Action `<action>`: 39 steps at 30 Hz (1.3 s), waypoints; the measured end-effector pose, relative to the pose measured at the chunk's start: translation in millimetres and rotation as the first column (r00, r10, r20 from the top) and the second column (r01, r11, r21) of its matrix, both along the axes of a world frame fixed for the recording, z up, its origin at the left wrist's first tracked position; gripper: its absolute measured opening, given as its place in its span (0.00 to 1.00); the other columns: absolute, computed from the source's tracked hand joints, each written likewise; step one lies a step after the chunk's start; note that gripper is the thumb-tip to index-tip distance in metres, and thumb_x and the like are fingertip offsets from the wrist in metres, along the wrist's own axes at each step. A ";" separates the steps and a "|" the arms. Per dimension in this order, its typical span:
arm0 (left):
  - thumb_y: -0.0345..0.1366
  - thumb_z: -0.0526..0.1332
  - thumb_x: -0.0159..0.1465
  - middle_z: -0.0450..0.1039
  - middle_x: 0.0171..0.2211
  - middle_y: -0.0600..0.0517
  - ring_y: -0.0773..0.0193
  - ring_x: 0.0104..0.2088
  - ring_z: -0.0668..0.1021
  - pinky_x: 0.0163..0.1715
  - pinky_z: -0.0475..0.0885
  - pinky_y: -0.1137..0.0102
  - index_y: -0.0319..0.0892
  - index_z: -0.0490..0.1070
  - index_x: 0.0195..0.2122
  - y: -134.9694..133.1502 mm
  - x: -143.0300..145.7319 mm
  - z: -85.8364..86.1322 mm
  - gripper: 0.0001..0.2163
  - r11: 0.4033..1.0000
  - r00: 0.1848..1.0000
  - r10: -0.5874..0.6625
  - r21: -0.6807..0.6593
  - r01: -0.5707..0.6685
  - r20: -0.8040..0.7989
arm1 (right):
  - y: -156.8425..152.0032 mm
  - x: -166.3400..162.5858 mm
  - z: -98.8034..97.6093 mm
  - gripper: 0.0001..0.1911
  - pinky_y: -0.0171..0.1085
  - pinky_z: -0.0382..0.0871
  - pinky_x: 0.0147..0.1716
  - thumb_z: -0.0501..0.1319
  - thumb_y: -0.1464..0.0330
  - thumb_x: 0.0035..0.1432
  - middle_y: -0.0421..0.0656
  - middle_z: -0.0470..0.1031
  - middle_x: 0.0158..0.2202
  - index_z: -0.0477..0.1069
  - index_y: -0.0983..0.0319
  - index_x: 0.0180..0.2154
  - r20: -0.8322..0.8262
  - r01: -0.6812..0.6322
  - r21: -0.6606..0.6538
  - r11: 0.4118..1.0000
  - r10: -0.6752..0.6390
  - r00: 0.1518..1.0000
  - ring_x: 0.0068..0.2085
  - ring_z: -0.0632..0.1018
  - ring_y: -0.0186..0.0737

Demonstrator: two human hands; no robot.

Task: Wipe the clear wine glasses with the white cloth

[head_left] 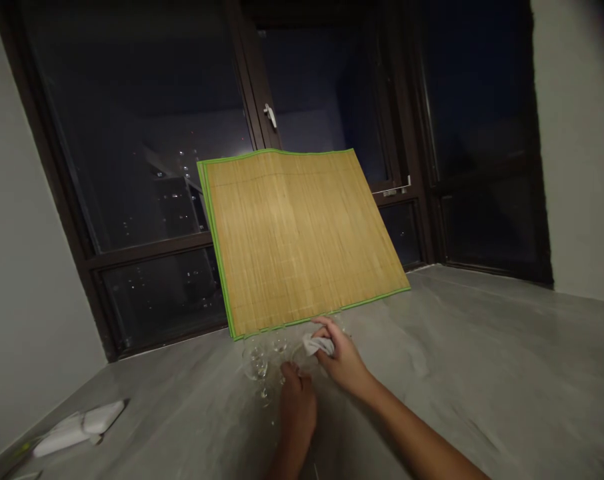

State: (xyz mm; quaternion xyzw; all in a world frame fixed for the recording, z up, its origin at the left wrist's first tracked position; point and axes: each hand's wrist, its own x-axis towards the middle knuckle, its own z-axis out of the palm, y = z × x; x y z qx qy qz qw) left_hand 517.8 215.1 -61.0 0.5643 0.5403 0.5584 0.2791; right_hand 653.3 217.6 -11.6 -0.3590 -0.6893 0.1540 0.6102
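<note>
My right hand point(343, 360) is closed on a crumpled white cloth point(318, 345), which touches the rim area of a clear wine glass point(298, 355). Just below, my left hand point(298, 400) has its fingers closed low on that same glass, and its stem is mostly hidden by them. To the left stands another clear stemmed glass point(255, 360), with its foot near my left wrist. A further glass point(280, 344) is behind my left fingers. Faint glass edges also show beyond my right hand, too blurred to make out fully.
A folded bamboo mat point(302, 233) with green edging leans upright against the dark window just behind the glasses. On the grey stone-like surface point(432, 373), a white bundle point(79, 428) with a tie lies at the far left. A window handle point(271, 116) sits above the mat.
</note>
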 end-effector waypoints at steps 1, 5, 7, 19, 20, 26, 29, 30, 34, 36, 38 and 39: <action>0.29 0.57 0.60 0.72 0.29 0.52 0.60 0.30 0.75 0.29 0.60 0.72 0.47 0.58 0.36 -0.8 -0.9 1.5 0.08 1.000 0.998 0.009 -0.028 -0.011 -0.066 | -0.7 -1.1 -0.4 0.29 0.36 0.69 0.40 0.57 0.78 0.50 0.39 0.76 0.36 0.62 0.58 0.55 0.020 -0.040 -0.015 0.999 0.040 0.999 0.38 0.77 0.38; 0.31 0.49 0.64 0.75 0.34 0.47 0.56 0.33 0.77 0.30 0.61 0.69 0.44 0.56 0.43 -5.0 -3.1 7.4 0.06 0.993 0.958 0.012 -0.113 -0.046 -0.285 | -6.5 -3.1 1.6 0.31 0.36 0.67 0.43 0.58 0.79 0.49 0.39 0.77 0.39 0.63 0.56 0.56 0.014 -0.186 -0.069 0.980 0.187 0.982 0.41 0.77 0.37; 0.31 0.47 0.65 0.75 0.36 0.45 0.56 0.35 0.77 0.31 0.61 0.69 0.44 0.56 0.44 -6.3 -3.0 9.2 0.07 0.993 0.947 0.015 -0.104 -0.050 -0.321 | -9.7 -1.8 5.7 0.30 0.35 0.67 0.40 0.59 0.77 0.51 0.39 0.77 0.39 0.61 0.56 0.56 -0.093 -0.275 -0.111 0.955 0.265 0.960 0.39 0.76 0.36; 0.30 0.53 0.62 0.72 0.28 0.51 0.58 0.27 0.74 0.28 0.56 0.70 0.45 0.59 0.40 -6.2 -3.4 9.2 0.06 0.996 0.952 0.055 -0.050 -0.073 -0.301 | 13.8 1.6 -11.2 0.37 0.38 0.65 0.47 0.55 0.77 0.50 0.42 0.69 0.43 0.51 0.56 0.62 0.029 -0.025 -0.011 1.000 0.025 0.999 0.44 0.72 0.38; 0.30 0.53 0.62 0.72 0.28 0.51 0.59 0.27 0.74 0.27 0.56 0.71 0.45 0.58 0.40 -6.4 -3.1 9.2 0.06 0.996 0.952 0.056 -0.045 -0.073 -0.300 | 16.9 3.1 -14.1 0.39 0.38 0.65 0.47 0.56 0.77 0.49 0.43 0.68 0.45 0.50 0.56 0.63 0.047 0.029 -0.013 0.999 -0.029 0.999 0.45 0.72 0.38; 0.31 0.51 0.63 0.73 0.30 0.50 0.59 0.29 0.75 0.27 0.56 0.71 0.45 0.57 0.41 -7.0 -2.3 9.7 0.06 0.996 0.944 0.048 -0.058 -0.071 -0.327 | 23.2 10.9 -19.3 0.38 0.35 0.63 0.34 0.59 0.73 0.49 0.39 0.70 0.37 0.53 0.59 0.62 0.171 0.172 -0.216 0.961 -0.136 0.976 0.32 0.72 0.36; 0.32 0.52 0.62 0.73 0.31 0.50 0.59 0.30 0.75 0.28 0.58 0.71 0.45 0.56 0.43 -6.8 -1.6 7.8 0.08 0.998 0.952 0.029 -0.043 -0.044 -0.305 | 25.6 11.7 -19.7 0.34 0.33 0.60 0.31 0.60 0.74 0.46 0.37 0.69 0.32 0.59 0.59 0.57 0.173 0.218 -0.221 0.951 -0.182 0.968 0.31 0.71 0.36; 0.32 0.53 0.62 0.73 0.32 0.50 0.60 0.29 0.75 0.29 0.59 0.71 0.45 0.56 0.43 -7.0 -0.8 7.4 0.09 0.999 0.959 0.011 -0.035 -0.021 -0.283 | 27.4 12.2 -20.2 0.33 0.33 0.60 0.30 0.60 0.74 0.45 0.37 0.68 0.31 0.61 0.59 0.55 0.144 0.222 -0.227 0.948 -0.193 0.971 0.30 0.71 0.36; 0.42 0.56 0.62 0.73 0.37 0.50 0.63 0.27 0.74 0.30 0.63 0.70 0.45 0.56 0.45 -9.1 3.8 8.6 0.13 0.995 0.988 -0.100 0.018 0.103 -0.119 | 34.8 14.7 -21.6 0.29 0.32 0.61 0.28 0.59 0.74 0.41 0.35 0.68 0.29 0.63 0.60 0.49 -0.056 0.143 -0.306 0.941 -0.167 0.984 0.28 0.70 0.35; 0.48 0.58 0.61 0.74 0.37 0.50 0.63 0.28 0.75 0.31 0.65 0.70 0.45 0.58 0.44 -9.6 5.4 10.8 0.17 0.992 0.992 -0.123 0.036 0.123 -0.015 | 34.1 14.6 -19.6 0.27 0.32 0.62 0.28 0.60 0.72 0.40 0.35 0.68 0.28 0.63 0.60 0.48 -0.154 0.055 -0.332 0.942 -0.111 0.982 0.28 0.71 0.36; 0.53 0.59 0.59 0.74 0.35 0.50 0.62 0.29 0.75 0.31 0.66 0.69 0.44 0.60 0.44 -9.2 5.7 13.1 0.20 0.993 0.990 -0.115 0.040 0.112 0.082 | 29.0 13.0 -15.0 0.26 0.33 0.63 0.28 0.60 0.69 0.42 0.36 0.70 0.29 0.63 0.60 0.47 -0.244 -0.064 -0.344 0.937 -0.023 0.970 0.29 0.72 0.36; 0.55 0.59 0.58 0.74 0.34 0.50 0.62 0.29 0.75 0.31 0.67 0.69 0.44 0.60 0.44 -8.6 5.4 14.1 0.22 0.994 0.986 -0.103 0.039 0.099 0.127 | 25.6 11.9 -12.2 0.25 0.33 0.64 0.29 0.61 0.67 0.44 0.37 0.72 0.30 0.63 0.60 0.47 -0.285 -0.134 -0.345 0.929 0.032 0.958 0.29 0.73 0.37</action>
